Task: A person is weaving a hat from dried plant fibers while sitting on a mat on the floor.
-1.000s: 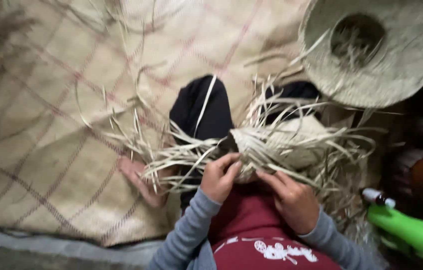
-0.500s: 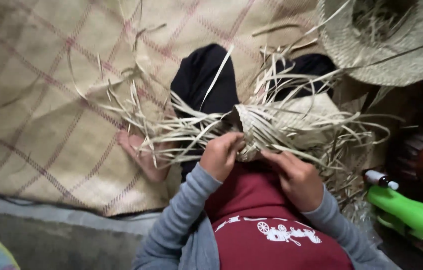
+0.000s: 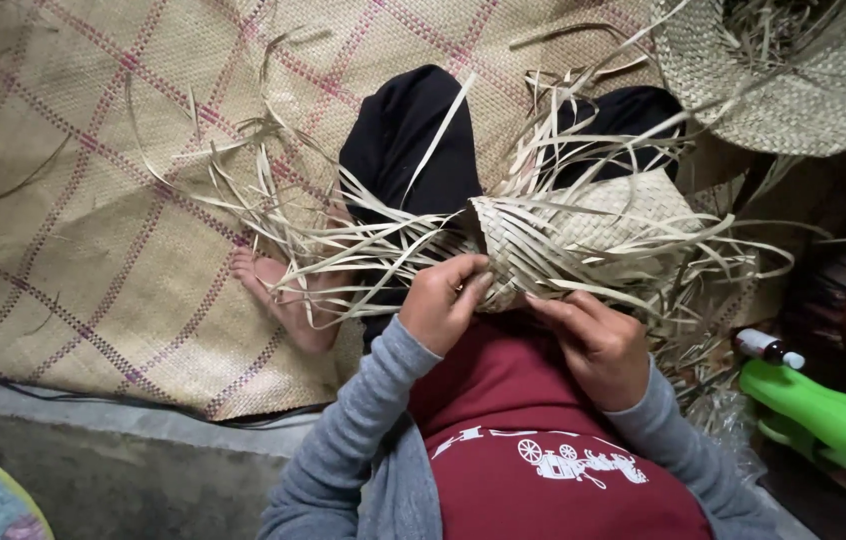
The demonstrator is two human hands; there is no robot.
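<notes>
Woven piece (image 3: 583, 235): half-finished straw weaving, rested on the lap, loose strips fanning outward.
Left hand (image 3: 443, 305): pinched its near edge.
Right hand (image 3: 598, 340): curled beneath it, gripping strips.
Finished hat (image 3: 823, 90): beyond it, rightward.

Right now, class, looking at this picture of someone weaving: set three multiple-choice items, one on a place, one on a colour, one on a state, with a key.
1. Where does the finished woven hat lie?
A. upper right, on the mat
B. on the person's lap
C. lower left, on the concrete

2. What colour are the lines crossing the woven floor mat?
A. blue
B. pink-red
C. black

3. What state is the woven piece under the hands in?
A. neatly trimmed all round
B. rolled up and tied
C. unfinished, with loose strips sticking out

Key: 1 A, it sits at the top right corner; 2 B, pink-red checks cross the tan mat; 3 C, the left hand and right hand grip its edge amid loose strips.
</notes>
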